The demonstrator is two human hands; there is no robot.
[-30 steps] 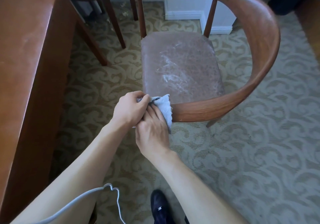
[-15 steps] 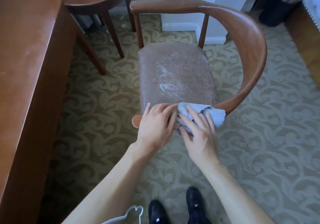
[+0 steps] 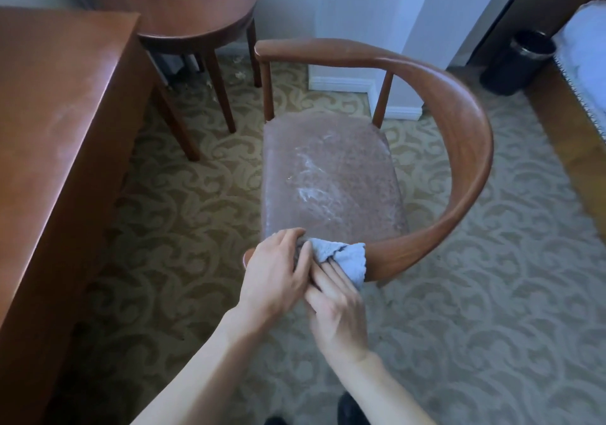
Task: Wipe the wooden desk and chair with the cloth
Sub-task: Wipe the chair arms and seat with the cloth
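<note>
The wooden chair (image 3: 465, 149) stands in front of me, its worn seat streaked with white marks. A light blue-grey cloth (image 3: 352, 257) lies bunched over the near end of the chair's curved armrest. My left hand (image 3: 278, 270) covers the tip of that armrest, its fingers curled over the cloth's left end. My right hand (image 3: 334, 309) comes from below, and its straight fingers press the cloth against the outer face of the armrest, their tips hidden under a fold. The wooden desk (image 3: 65, 103) runs along the left side.
A round wooden side table (image 3: 196, 14) stands behind the desk, close to the chair's far armrest. A black bin (image 3: 518, 63) sits at the back right beside a bed edge (image 3: 583, 63). Patterned carpet surrounds the chair. My shoes show at the bottom edge.
The cloth has slid back left along the armrest towards its tip. My right hand dropped from on top of the cloth to below it; my left hand stayed at the armrest end.
</note>
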